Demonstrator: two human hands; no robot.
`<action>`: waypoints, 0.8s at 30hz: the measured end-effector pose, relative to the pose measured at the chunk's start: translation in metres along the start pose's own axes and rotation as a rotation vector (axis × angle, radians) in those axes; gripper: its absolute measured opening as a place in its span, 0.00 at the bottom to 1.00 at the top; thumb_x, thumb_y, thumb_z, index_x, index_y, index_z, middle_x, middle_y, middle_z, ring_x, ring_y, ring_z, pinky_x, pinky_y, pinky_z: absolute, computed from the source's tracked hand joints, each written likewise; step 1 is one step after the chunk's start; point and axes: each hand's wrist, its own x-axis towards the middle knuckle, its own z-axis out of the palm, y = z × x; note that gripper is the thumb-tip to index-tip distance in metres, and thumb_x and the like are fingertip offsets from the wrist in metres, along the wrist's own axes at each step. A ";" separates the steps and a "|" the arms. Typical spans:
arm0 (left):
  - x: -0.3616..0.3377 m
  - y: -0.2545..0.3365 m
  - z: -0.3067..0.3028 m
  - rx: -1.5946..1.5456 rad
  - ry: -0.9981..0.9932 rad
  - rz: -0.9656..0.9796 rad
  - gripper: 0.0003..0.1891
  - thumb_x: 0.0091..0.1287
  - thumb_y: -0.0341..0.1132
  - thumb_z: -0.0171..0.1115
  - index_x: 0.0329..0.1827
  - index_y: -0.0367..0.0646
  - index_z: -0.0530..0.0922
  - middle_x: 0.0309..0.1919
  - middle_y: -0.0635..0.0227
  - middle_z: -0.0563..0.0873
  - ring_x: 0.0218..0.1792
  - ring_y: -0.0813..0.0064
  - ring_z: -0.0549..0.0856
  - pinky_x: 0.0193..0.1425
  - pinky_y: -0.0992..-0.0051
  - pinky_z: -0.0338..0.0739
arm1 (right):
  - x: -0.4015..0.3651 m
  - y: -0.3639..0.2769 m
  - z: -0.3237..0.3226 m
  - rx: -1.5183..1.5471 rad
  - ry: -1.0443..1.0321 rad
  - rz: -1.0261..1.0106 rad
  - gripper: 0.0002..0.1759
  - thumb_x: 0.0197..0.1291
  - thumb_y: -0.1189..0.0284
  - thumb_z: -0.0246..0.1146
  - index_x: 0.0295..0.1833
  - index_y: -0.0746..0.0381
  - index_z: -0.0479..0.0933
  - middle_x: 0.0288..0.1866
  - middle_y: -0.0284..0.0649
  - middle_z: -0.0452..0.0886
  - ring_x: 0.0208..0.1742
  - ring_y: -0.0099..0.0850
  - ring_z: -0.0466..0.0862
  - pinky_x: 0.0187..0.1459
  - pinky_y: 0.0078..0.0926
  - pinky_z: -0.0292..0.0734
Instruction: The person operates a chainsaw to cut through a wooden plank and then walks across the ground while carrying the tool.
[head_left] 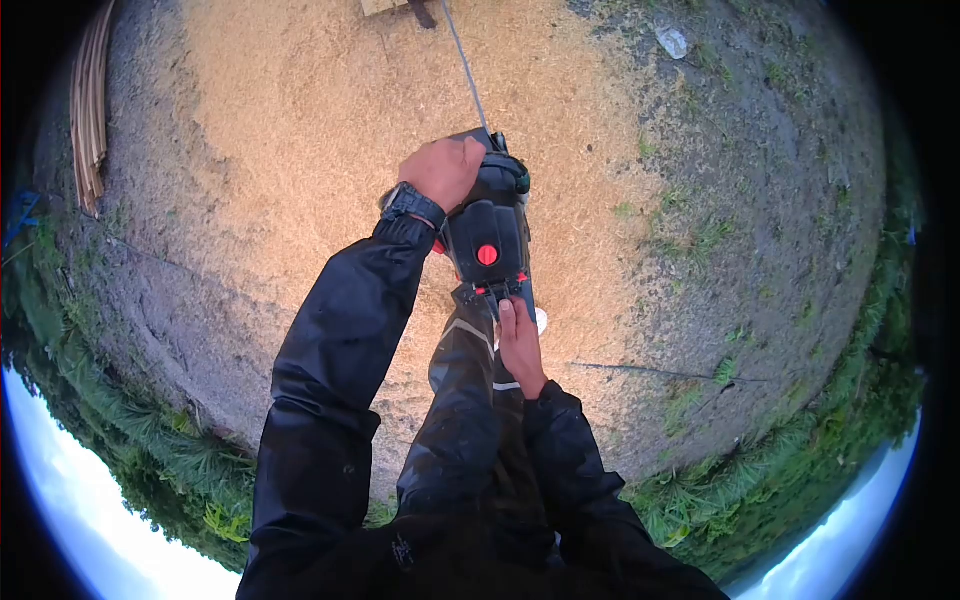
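A chainsaw (485, 228) with a dark body and a round red knob hangs in front of my legs. Its long guide bar (465, 65) points away from me, over the sawdust. My left hand (445, 172), with a watch at the wrist, is closed around the front handle, most of which is hidden under the fingers. At the back of the saw, my right hand (518, 345) grips the rear handle, thumb on top. The fingers of the right hand are partly out of sight beneath it.
Sawdust (310, 130) covers the ground around the saw. Long thin wooden strips (90, 110) lie at the far left. A cut piece of wood (383, 5) shows at the top edge. A stick (660, 371) lies on the right, with grass tufts beyond.
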 end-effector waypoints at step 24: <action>0.045 -0.004 -0.028 0.049 0.005 0.074 0.27 0.77 0.52 0.41 0.42 0.42 0.87 0.43 0.46 0.89 0.45 0.37 0.87 0.52 0.47 0.82 | 0.037 -0.034 0.008 -0.003 -0.039 0.031 0.28 0.82 0.50 0.46 0.63 0.64 0.73 0.34 0.57 0.84 0.38 0.58 0.85 0.42 0.54 0.75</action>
